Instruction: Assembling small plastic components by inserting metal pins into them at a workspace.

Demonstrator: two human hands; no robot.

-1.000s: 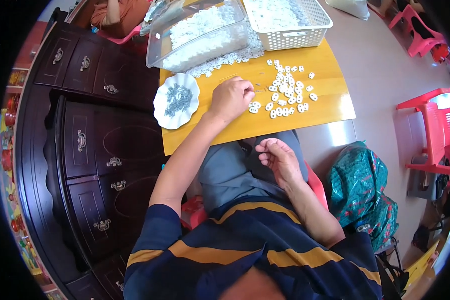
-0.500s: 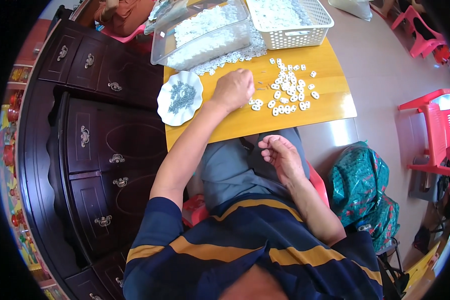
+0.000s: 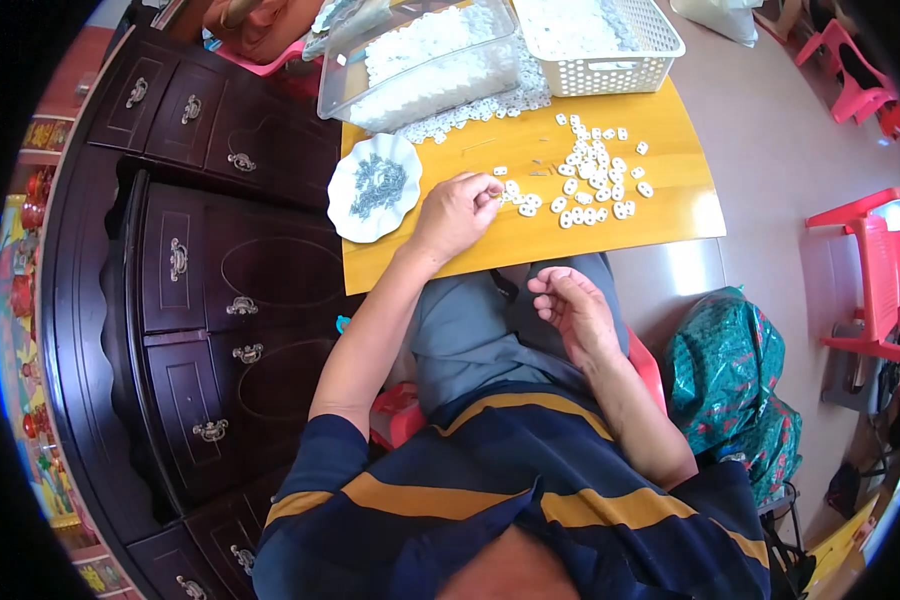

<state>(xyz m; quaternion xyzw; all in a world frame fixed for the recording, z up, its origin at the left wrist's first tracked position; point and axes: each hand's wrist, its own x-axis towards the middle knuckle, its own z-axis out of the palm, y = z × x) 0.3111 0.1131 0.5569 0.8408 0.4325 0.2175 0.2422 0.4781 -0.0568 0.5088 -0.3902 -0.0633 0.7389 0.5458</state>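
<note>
My left hand [image 3: 460, 213] is closed over the table, thumb and forefinger together beside a few small white two-holed plastic pieces [image 3: 528, 205]. What sits between those fingertips, if anything, is too small to make out. Above my lap, just off the table's front edge, my right hand [image 3: 577, 312] is curled with thumb and fingers pinched; its contents cannot be seen. A larger scatter of the same white pieces [image 3: 597, 178] lies to the right. Left of my left hand stands a white scalloped dish [image 3: 342, 190] of small grey metal bits [image 3: 380, 185].
At the back of the yellow table [image 3: 660, 215] stand a clear tub [image 3: 345, 108] and a white perforated basket [image 3: 610, 78], both full of white pieces. A dark wooden cabinet [image 3: 260, 240] is on the left. A green bag [image 3: 725, 350] and red chair [image 3: 875, 260] are at right.
My left hand has drawn back slightly toward me, fingertips now by the small group of white pieces. The right hand stays pinched over my lap. The whole view has shifted a little.
</note>
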